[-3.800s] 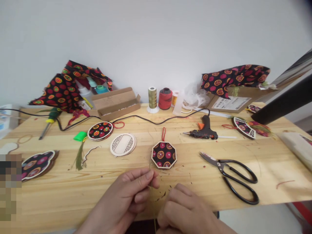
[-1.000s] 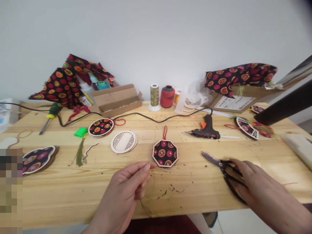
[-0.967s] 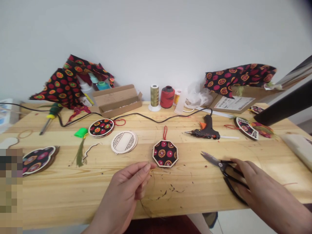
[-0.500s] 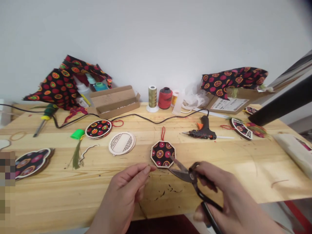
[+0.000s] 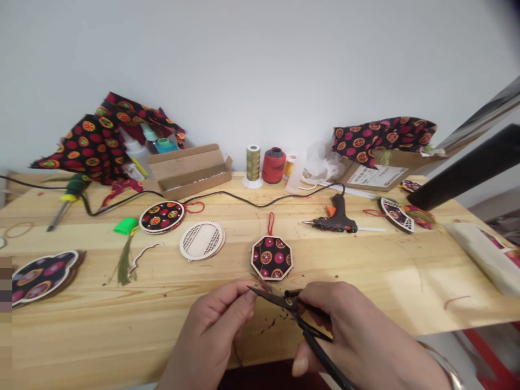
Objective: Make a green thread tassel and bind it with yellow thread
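I am seeing the scissors (image 5: 289,302) sitting lower left than in the earlier frame, their tips now lying by the fingertips of the left hand (image 5: 215,330) instead of over the octagonal ornament (image 5: 271,258). The counter (image 5: 122,330) is carrying the things around them. From my end, the right hand (image 5: 349,325) is gripping the black handles; the left hand is pinching what is looking like one thin thread (image 5: 255,277), too fine for me to trace. The single pair of scissors is pointing left and slightly away from the person, its long axis slanting down to the right, blades standing a little parted. One black glue gun (image 5: 339,216) is lying beyond, to the right. Two large spools are standing upright at the back: an olive spool (image 5: 253,164) and a red spool (image 5: 274,166). The one octagonal ornament is lying just beyond the fingertips, its red loop (image 5: 271,223) pointing away.
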Available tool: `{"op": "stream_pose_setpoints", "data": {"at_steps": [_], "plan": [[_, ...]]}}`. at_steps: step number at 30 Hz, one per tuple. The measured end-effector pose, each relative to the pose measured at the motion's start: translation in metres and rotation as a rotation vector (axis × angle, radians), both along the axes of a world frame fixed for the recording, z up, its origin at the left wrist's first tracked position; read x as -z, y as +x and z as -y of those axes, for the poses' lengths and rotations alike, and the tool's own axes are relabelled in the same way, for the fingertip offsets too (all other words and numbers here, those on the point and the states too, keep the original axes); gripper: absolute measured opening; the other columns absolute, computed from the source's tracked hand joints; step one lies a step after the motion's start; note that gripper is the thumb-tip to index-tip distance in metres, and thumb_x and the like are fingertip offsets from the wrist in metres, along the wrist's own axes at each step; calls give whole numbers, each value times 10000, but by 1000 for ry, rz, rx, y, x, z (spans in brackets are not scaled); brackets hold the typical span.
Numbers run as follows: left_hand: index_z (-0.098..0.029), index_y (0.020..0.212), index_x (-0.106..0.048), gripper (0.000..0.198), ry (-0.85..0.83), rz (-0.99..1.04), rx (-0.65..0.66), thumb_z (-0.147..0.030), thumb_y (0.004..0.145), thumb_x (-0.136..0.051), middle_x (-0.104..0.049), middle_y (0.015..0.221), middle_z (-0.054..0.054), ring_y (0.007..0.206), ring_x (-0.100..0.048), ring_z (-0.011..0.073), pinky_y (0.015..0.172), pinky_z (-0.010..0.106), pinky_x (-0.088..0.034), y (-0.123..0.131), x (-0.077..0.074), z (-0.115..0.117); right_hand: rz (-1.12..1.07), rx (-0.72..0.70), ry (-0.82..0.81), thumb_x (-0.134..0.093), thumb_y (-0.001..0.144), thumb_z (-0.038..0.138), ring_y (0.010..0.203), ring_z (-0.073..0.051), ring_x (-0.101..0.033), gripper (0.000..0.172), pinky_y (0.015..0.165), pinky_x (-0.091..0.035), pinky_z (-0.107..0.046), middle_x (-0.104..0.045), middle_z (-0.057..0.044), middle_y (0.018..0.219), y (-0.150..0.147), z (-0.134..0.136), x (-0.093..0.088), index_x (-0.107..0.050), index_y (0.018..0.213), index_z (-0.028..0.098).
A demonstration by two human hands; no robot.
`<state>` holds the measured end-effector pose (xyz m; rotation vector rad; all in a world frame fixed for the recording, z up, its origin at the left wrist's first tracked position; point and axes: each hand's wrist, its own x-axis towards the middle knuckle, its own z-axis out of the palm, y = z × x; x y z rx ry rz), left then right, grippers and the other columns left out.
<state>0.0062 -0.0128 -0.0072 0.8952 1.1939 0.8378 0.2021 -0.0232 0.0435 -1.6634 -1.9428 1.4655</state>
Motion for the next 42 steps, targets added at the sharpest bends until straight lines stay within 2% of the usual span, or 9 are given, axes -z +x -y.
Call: {"op": "stream_pose_setpoints", "data": {"at_steps": [2,7,13,17,19,23,27,34,42], "plan": [[-211,854,-756,211,11,15,9,-354,770,-626,-552,602,-20,601,-423,150,607,242,-361,1,-1,1,-8,-10,16,-644,720,253,602,-106,-538,84,534,-335,-199,-645,43,666,-2,-1,2,-584,734,196],[-206,784,-758,171,1,-11,-34,-332,719,-663,-595,605,2,642,-493,195,649,278,-391,2,-5,1,62,-45,58,-606,719,218,574,-95,-499,69,492,-294,-202,-613,45,636,-3,-4,8,-560,683,182],[-191,648,-724,166,-8,-52,-30,-329,720,-667,-566,549,-19,561,-460,155,541,235,-350,2,-8,1,87,-65,25,-593,715,175,537,-81,-451,99,467,-263,-208,-574,53,583,0,-6,14,-560,622,172],[-196,694,-743,173,-11,-31,-39,-344,725,-660,-590,558,-18,576,-477,159,592,245,-385,4,-7,1,81,-54,27,-604,698,153,535,-77,-423,95,471,-261,-208,-553,57,569,1,-6,15,-583,606,170],[-194,725,-749,177,-12,-20,-32,-348,724,-662,-609,582,-8,608,-508,177,618,258,-401,4,-6,1,72,-48,19,-618,698,170,533,-77,-410,92,469,-261,-207,-539,54,564,2,-6,15,-603,607,165],[-183,699,-743,180,-1,-52,-40,-349,709,-675,-591,558,2,598,-521,190,569,259,-395,5,-5,1,73,-25,18,-642,700,236,526,-77,-392,123,464,-258,-210,-514,46,556,3,-6,17,-622,613,152],[-183,632,-722,188,4,-65,-77,-366,671,-700,-585,531,5,556,-500,182,542,257,-393,6,-7,1,87,-9,8,-678,676,299,529,-80,-387,179,463,-264,-212,-501,49,542,4,-6,17,-613,591,155],[-203,522,-664,211,-8,-46,-73,-363,650,-714,-514,474,-12,517,-456,171,534,261,-385,8,-8,0,18,-9,10,-673,717,383,522,-72,-341,251,470,-269,-201,-470,63,523,9,-1,26,-621,608,163],[-197,560,-655,205,-8,-48,-27,-350,692,-689,-456,503,-34,535,-398,149,519,238,-333,6,-3,1,22,9,21,-715,674,437,523,-73,-317,321,472,-279,-201,-408,63,529,10,-4,25,-620,578,145]]}}
